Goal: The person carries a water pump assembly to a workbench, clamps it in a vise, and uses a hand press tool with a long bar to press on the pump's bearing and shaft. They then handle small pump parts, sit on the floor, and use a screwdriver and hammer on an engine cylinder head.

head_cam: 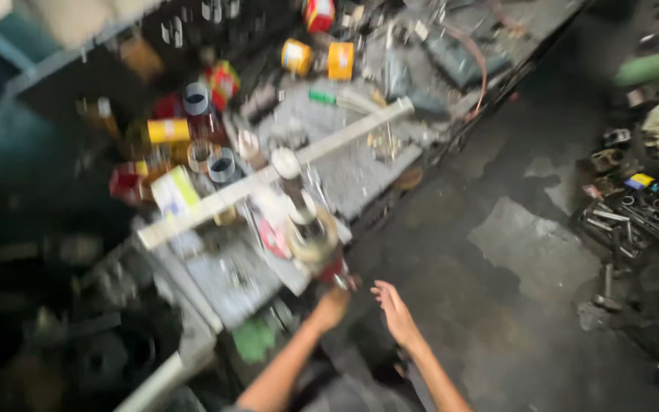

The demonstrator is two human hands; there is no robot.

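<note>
Left hand point(335, 303) grips red-tipped cylinder point(313, 233); right hand point(395, 309) just beside.

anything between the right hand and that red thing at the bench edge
Nothing visible does. The right hand hangs open beside the red thing, with only bare dark floor in the gap. The left hand is already at the thing, just below it; blur hides whether it has closed on it.

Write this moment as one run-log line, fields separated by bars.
view: blurred | left hand: at red-ended part on cluttered workbench, grip unclear | right hand: open, empty, over dark floor
</note>
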